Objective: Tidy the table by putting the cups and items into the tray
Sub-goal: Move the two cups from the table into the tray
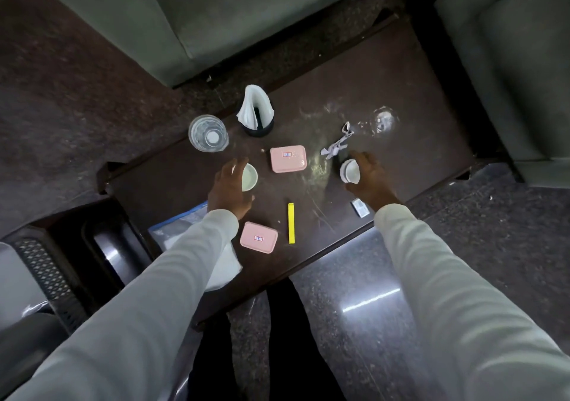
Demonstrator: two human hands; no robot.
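Tidying barely begun: both hands at cups, everything on the dark brown counter [385,92].
Left hand [228,190] cupped wide round the near-left small white cup [250,177]; right hand [370,181] wide beside the tilted white cup [350,171]; pink lidded boxes [288,158], yellow stick [291,223], clear glass [208,133] uncollected.

left hand [229,184]: curled around left cup [249,177]
right hand [368,175]: around right cup [350,171]
glass [208,133]: desk [401,92], 10 o'clock

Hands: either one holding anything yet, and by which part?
Each hand is at a small white cup's side: left hand at the cup near the glass, right hand at the other cup. Whether either grip has closed cannot be told.
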